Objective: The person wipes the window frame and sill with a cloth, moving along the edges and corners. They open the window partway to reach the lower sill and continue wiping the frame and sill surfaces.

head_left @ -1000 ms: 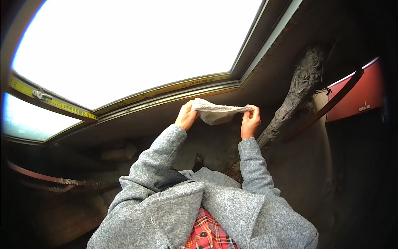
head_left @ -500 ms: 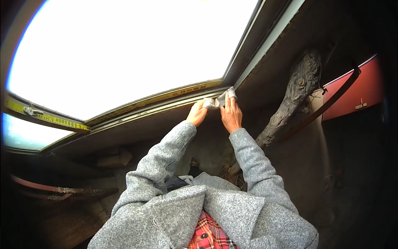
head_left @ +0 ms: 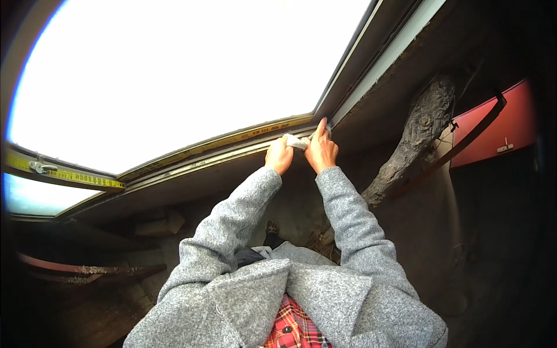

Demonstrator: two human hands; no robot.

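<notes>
A crumpled pale cloth lies at the lower right corner of the window frame, stretched between my two hands. My left hand is closed on the cloth's left end, against the sill track. Just beside the corner, my right hand grips the other end, its index finger extended up to where the bottom rail meets the side post. Part of the cloth is hidden behind the right hand's fingers.
Yellow tape with dark print runs along the window rail, near a metal latch at far left. A rough, bark-covered log leans at right, near a curved dark strip and a red panel. Below left is a reddish bar.
My right hand has drawn its fingers in around the cloth, with the index finger now pointing into the corner. The left hand has shifted slightly right.
</notes>
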